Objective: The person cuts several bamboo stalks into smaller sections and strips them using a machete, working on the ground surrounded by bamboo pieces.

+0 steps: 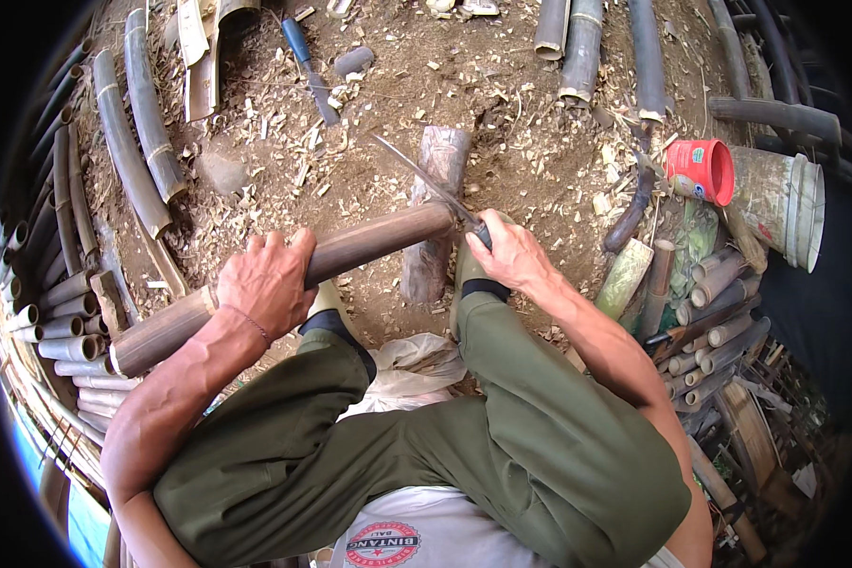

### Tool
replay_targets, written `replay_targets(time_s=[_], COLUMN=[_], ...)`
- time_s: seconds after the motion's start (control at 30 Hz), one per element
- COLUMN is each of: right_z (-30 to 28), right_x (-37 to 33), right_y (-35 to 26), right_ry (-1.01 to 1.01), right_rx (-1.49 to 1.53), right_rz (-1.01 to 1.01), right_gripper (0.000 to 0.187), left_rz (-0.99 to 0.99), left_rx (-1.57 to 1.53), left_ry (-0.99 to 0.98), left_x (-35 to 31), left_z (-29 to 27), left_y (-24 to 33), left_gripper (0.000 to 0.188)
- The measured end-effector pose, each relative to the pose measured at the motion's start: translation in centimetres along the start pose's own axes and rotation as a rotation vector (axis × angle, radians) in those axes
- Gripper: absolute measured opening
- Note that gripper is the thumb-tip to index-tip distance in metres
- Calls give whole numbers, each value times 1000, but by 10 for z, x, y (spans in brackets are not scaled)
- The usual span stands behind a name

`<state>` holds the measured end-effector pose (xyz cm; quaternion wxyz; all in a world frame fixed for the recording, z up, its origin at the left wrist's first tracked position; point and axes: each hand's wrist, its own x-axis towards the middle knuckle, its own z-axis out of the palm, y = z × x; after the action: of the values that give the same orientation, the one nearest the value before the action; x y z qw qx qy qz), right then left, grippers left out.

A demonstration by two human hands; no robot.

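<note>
A dark brown bamboo pole [379, 243] slants across my lap, its far end over a wooden block [444, 156] on the ground. My left hand [267, 281] is wrapped round the pole near its middle, just past a pale node. My right hand [508, 252] is closed on the dark handle of a knife [429, 180]. The long, narrow blade points up and left, crossing the block right beside the pole's far end. Whether the edge touches the bamboo, I cannot tell.
Wood chips litter the dirt ground [350, 180]. A blue-handled tool [296, 42] lies ahead near a stone [354, 62]. Right stand a red tub [699, 171] and a tipped, dirty bucket [776, 204]. Cut bamboo is stacked left [71, 346] and right [719, 327].
</note>
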<state>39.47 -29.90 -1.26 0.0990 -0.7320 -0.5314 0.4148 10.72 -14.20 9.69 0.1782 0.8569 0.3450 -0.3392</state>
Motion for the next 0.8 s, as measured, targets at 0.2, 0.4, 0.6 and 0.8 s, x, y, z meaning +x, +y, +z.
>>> replay_targets(time_s=[0.2, 0.4, 0.6, 0.8], right_z=[-13, 10, 13, 0], right_x=[-17, 0, -2, -27], right_y=[-50, 8, 5, -45], right_ry=[396, 62, 253, 160], right_rx=[241, 10, -77, 72], right_rz=[-378, -81, -162, -597], right_gripper=[32, 30, 44, 85], left_rz=[-16, -18, 55, 255], left_rx=[35, 99, 28, 180], left_ry=[146, 138, 81, 147], left_x=[-9, -7, 2, 17], left_z=[23, 32, 9, -47], left_y=[-3, -5, -33, -2], left_gripper=[55, 67, 49, 38])
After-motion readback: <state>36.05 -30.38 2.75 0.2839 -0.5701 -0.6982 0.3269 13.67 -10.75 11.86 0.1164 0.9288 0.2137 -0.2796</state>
